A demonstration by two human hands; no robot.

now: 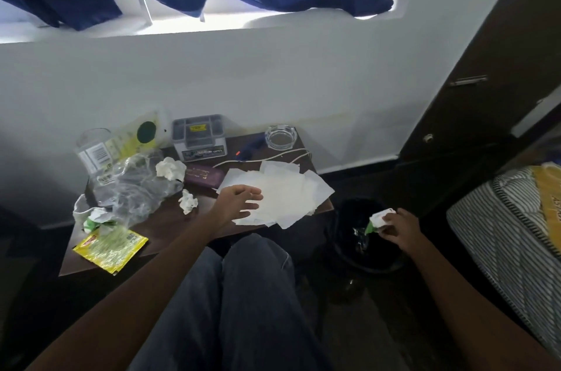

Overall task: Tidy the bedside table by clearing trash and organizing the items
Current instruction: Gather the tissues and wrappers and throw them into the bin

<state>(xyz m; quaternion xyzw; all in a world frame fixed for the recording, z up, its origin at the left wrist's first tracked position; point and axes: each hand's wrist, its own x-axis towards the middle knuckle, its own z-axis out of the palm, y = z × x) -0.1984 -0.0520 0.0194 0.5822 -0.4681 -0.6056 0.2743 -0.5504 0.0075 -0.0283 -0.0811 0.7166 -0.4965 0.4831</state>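
Right hand (397, 226): fingers are curling round a crumpled white-and-green wrapper (379, 220), pinching it over the open mouth of the black bin (334, 246), which is standing on the floor just right of the bedside table (170, 225). The wrapper is sitting within the bin's outline, so release probably calls for a straight drop.

Left hand (239, 203): fingers are spreading loose, holding nothing, hovering over the loose paper sheets (288, 188) at the table's right end. This hand is lying nearer the tissue balls (170, 168).
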